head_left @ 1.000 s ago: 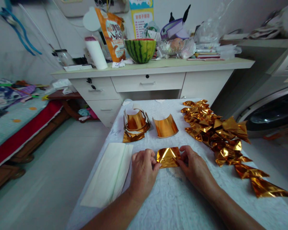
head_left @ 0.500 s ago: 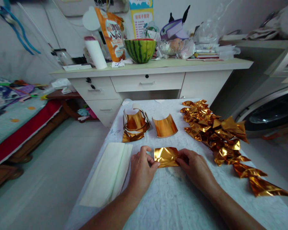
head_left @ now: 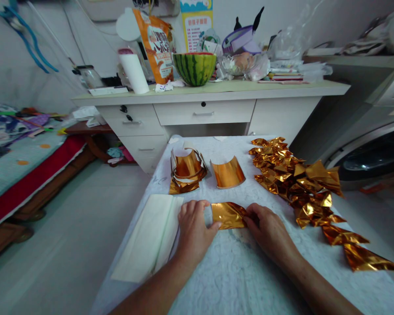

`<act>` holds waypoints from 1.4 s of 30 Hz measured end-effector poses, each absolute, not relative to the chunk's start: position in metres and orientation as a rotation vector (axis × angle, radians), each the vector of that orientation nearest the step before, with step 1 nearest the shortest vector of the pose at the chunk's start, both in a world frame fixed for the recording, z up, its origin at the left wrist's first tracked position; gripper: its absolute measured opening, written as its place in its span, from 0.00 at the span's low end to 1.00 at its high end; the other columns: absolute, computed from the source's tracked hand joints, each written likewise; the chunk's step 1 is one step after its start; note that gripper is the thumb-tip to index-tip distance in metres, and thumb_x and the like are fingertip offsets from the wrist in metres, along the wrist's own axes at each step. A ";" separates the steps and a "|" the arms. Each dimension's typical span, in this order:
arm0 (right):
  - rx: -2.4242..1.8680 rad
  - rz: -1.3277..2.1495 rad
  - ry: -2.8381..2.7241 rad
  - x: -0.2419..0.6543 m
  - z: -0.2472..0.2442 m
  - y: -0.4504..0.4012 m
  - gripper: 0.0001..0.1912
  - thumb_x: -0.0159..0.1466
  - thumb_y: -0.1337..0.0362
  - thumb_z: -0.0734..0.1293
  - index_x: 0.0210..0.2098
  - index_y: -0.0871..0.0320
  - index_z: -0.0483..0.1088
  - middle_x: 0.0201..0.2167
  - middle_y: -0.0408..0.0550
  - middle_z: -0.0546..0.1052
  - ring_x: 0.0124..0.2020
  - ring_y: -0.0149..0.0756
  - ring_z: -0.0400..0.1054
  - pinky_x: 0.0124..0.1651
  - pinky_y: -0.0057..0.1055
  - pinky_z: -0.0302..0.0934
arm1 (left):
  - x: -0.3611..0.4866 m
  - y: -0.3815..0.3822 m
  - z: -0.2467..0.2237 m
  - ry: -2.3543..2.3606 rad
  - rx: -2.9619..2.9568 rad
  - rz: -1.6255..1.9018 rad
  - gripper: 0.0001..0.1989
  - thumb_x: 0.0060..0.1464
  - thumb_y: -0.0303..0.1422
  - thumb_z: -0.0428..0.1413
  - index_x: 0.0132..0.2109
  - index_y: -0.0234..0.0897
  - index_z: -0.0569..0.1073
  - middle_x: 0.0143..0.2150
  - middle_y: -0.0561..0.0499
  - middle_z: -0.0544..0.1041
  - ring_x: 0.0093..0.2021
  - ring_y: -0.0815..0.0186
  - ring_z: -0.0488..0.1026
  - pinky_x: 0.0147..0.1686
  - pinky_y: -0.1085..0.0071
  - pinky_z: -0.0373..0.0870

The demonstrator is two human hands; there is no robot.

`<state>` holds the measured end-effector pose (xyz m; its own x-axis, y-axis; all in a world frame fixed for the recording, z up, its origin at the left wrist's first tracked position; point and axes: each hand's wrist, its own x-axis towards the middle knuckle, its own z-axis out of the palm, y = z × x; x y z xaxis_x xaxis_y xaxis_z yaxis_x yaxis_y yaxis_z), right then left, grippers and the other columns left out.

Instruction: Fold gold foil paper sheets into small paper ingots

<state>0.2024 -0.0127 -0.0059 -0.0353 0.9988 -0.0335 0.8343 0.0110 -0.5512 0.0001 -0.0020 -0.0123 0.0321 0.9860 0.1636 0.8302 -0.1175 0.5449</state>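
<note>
Foil (head_left: pixel 228 215) on the cloth (head_left: pixel 236 280), between both hands. Left hand (head_left: pixel 196 227) spread wide, thumb at foil's left edge, no pinch; right hand (head_left: pixel 265 227) pinched tight on the right end. Best, I judge: steady with the left thumb, gather evenly, avoid tearing. Paper (head_left: pixel 147 236) crowds the left hand. Twists (head_left: pixel 292 175) heaped right, clear of the right hand. Beyond: curved sheet (head_left: pixel 229 173), curled stack (head_left: pixel 187 168). Farthest: desk (head_left: pixel 203 92), watermelon (head_left: pixel 195 70).
</note>
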 end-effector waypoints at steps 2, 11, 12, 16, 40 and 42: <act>-1.883 0.604 -1.933 0.202 -0.005 -0.013 0.05 0.61 0.65 0.61 0.30 0.56 0.67 0.28 0.46 0.75 0.32 0.39 0.68 0.34 0.32 0.56 | -0.001 0.000 -0.011 1.888 2.012 0.675 0.18 0.42 0.33 0.66 0.42 0.41 0.72 0.43 0.49 0.72 0.49 0.53 0.65 0.49 0.58 0.62; -1.827 0.624 -1.936 0.202 -0.004 -0.012 0.06 0.61 0.65 0.61 0.31 0.56 0.69 0.29 0.47 0.75 0.33 0.39 0.68 0.35 0.32 0.56 | -0.002 0.001 -0.011 1.876 2.018 0.601 0.14 0.43 0.35 0.66 0.38 0.41 0.73 0.42 0.50 0.70 0.48 0.55 0.64 0.48 0.60 0.60; -1.831 0.624 -1.931 0.202 -0.004 -0.012 0.06 0.61 0.65 0.61 0.31 0.56 0.68 0.29 0.47 0.75 0.33 0.39 0.68 0.35 0.33 0.57 | -0.002 0.000 -0.012 1.877 2.029 0.603 0.14 0.43 0.35 0.66 0.38 0.41 0.73 0.42 0.50 0.70 0.48 0.55 0.64 0.48 0.60 0.60; -1.871 0.593 -1.931 0.201 -0.004 -0.012 0.06 0.62 0.65 0.61 0.30 0.56 0.67 0.29 0.47 0.75 0.33 0.40 0.68 0.35 0.33 0.56 | -0.004 0.001 -0.015 1.862 2.066 0.621 0.13 0.44 0.35 0.65 0.38 0.41 0.72 0.41 0.50 0.71 0.48 0.55 0.64 0.48 0.59 0.59; -1.968 0.505 -1.995 0.198 -0.001 -0.009 0.06 0.64 0.65 0.61 0.30 0.56 0.66 0.28 0.48 0.76 0.32 0.39 0.69 0.34 0.31 0.54 | -0.005 0.000 -0.014 1.829 2.114 0.605 0.09 0.49 0.33 0.62 0.38 0.41 0.72 0.41 0.50 0.71 0.48 0.56 0.64 0.49 0.60 0.59; -1.968 0.497 -1.987 0.199 -0.002 -0.009 0.07 0.65 0.65 0.61 0.30 0.56 0.66 0.28 0.48 0.76 0.31 0.39 0.69 0.33 0.31 0.53 | -0.005 0.000 -0.014 1.824 2.119 0.601 0.09 0.49 0.33 0.62 0.38 0.41 0.72 0.41 0.50 0.71 0.48 0.56 0.64 0.49 0.60 0.59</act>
